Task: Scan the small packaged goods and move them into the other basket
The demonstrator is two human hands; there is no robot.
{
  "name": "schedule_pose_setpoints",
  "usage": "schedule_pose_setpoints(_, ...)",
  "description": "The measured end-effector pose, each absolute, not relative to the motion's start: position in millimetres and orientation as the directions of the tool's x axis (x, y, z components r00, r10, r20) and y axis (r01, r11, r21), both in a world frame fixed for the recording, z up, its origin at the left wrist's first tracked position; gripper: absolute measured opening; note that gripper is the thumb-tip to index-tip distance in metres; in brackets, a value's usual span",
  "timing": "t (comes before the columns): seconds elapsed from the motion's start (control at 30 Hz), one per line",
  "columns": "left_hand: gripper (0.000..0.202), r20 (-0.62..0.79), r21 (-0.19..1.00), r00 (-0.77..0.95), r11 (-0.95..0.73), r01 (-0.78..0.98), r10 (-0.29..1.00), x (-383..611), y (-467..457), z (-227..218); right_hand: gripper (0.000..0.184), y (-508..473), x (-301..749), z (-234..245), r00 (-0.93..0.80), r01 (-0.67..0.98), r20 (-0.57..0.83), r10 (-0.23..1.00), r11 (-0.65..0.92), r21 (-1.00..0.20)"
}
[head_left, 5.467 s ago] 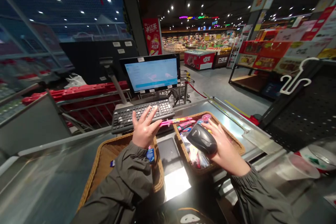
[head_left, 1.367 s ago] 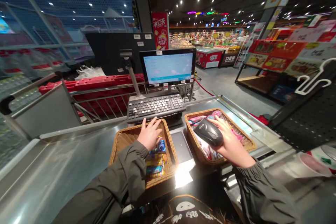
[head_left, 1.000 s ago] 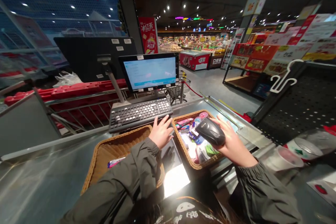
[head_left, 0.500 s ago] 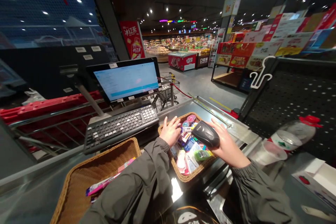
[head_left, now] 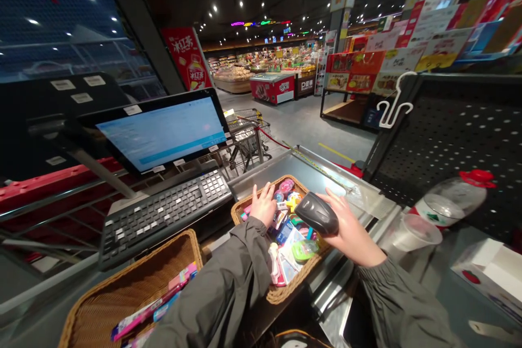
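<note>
A black handheld barcode scanner [head_left: 317,213] is in my right hand [head_left: 346,234], held above the right side of a wicker basket [head_left: 280,294]. My left hand [head_left: 264,204] is over the basket's left part, fingers stretched forward and apart, with nothing visible in them; its underside is hidden. Small colourful packs fill this basket, among them a green pack [head_left: 304,250], a yellow item [head_left: 292,202] and pink round items [head_left: 286,185]. Nearer me on the left, a second wicker basket [head_left: 134,266] contains several long packs, including a pink one [head_left: 138,319], partly covered by my left sleeve.
Beyond the left basket stand a keyboard [head_left: 165,212] and a lit monitor [head_left: 163,129]. On the right are a plastic cup [head_left: 416,232], a large bottle with a red cap [head_left: 460,196] and an open white box [head_left: 489,272]. A metal counter edge [head_left: 322,160] runs behind the basket.
The camera view has shifted, so the scene sits further left. More of the left basket's packs and a yellow item in the full basket now show. Both hands stay over the full basket.
</note>
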State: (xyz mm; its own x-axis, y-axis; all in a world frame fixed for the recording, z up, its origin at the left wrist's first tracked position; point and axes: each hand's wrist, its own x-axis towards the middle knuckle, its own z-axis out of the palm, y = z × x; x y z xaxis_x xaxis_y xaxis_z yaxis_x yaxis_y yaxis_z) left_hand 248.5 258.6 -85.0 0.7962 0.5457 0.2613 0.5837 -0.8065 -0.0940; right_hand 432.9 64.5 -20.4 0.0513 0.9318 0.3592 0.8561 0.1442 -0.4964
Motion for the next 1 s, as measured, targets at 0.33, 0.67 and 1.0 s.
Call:
schedule_pose_setpoints(0.33, 0.027, 0.232, 0.039, 0.763, -0.789, 0.613, 0.604, 248, 256, -81, 0.058, 62, 431, -20, 0.091, 0.836, 0.352, 0.932, 0.120, -0.536)
schedule_pose_setpoints(0.67, 0.024, 0.438, 0.024, 0.667, -0.750, 0.661, 0.602, 198, 245, -13, 0.064, 59, 415, -11, 0.045, 0.853, 0.378, 0.925, 0.162, -0.497)
schedule_pose_setpoints(1.0, 0.023, 0.549, 0.046, 0.535, -0.662, 0.748, 0.642, 143, 223, 17, 0.060, 66, 377, -3, -0.055, 0.895, 0.456, 0.888, 0.246, -0.372)
